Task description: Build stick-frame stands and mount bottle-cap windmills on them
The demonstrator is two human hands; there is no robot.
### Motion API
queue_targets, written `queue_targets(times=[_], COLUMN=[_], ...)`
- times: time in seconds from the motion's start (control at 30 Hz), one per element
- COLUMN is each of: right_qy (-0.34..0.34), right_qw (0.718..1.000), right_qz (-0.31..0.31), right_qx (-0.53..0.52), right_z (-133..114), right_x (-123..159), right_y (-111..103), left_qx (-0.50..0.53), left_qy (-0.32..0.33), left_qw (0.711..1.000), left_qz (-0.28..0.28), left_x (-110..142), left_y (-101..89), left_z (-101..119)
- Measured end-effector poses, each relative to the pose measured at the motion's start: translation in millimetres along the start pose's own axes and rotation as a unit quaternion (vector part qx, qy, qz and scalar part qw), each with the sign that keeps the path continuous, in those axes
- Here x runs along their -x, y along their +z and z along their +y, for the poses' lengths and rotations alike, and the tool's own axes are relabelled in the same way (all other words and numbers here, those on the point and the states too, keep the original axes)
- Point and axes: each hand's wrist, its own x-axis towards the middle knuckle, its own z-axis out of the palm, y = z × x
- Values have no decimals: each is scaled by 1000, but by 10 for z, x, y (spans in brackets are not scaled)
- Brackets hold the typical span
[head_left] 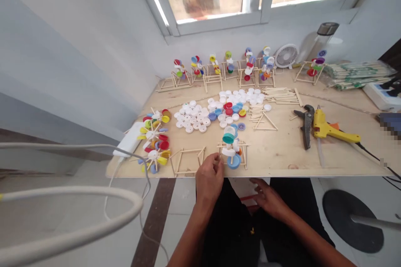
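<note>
Head view: left hand [209, 179], fingers pinched on something hidden, just beside bottle-cap-and-stick model [232, 150] at edge of plywood table [282, 162]; right hand [269, 198], open, below edge, near partly hidden red item [249, 197].

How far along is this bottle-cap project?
Done-looking: a row of cap-and-stick stands along the back, plus cap wheels at left. In hand: a front stand, the left hand at its side. Left over: loose white caps, a bare stick frame and stacked sticks.
</note>
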Motion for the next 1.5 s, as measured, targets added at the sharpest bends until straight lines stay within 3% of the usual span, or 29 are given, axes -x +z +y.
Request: queue_targets(times=[0.07, 0.13, 0.17, 0.27, 0.37, 0.5, 0.73, 1.1, 1.5], right_qy=[-28, -55, -68, -89, -118, -168, -169, -162, -161], right_qw=[999, 985, 981, 984, 982, 963, 952, 955, 964], right_qz=[-16, -72, -66, 17, 125, 210, 222, 180, 151], right_qx=[-34, -144, -167, -154, -74, 33, 129, 173, 149], right_z=[-160, -372, -480, -724, -778, -682, -691, -600, -584], right_x=[160, 310, 366, 400, 224, -105, -301, -506, -481], right_y=[-104, -263, -357, -625, -767, -731, -523, -514, -513], left_qx=[-7, -12, -14, -26, -40, -58, -73, -69, -54], left_qy=[1, 3, 4, 7, 16, 14, -4, 15, 40], left_qw=[1000, 1000, 1000, 1000, 999, 998, 997, 997, 998], left_qz=[-3, -5, -4, -7, -12, -19, -28, -14, -13], left_x=[-5, -6, -5, 2, 1, -21, -42, -21, -38], left_y=[-3, -8, -11, -20, -30, -47, -81, -76, -25], left_z=[9, 21, 26, 39, 51, 76, 123, 87, -1])
